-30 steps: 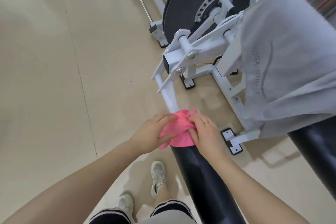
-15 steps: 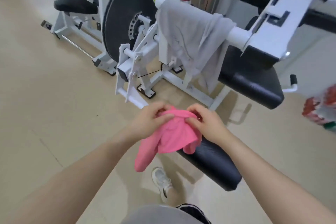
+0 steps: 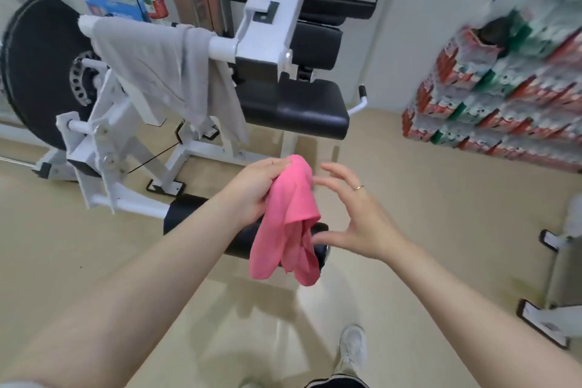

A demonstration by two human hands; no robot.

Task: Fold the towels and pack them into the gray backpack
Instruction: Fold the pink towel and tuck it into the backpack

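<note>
A pink towel hangs in loose folds from my left hand, which grips its top edge at the centre of the view. My right hand hovers just right of the towel with fingers spread and holds nothing; its thumb is close to the cloth's lower part. A grey towel is draped over the white bar of the gym machine at the upper left. No grey backpack is in view.
A white gym machine with a black flywheel, black seat and black roller pad stands ahead. Stacked drink cartons line the right wall. Another machine's white feet sit at the right edge.
My right hand has let go of the pink towel and opened beside it. The towel now hangs from my left hand alone, lifted off the roller pad. The view has swung up and right.
</note>
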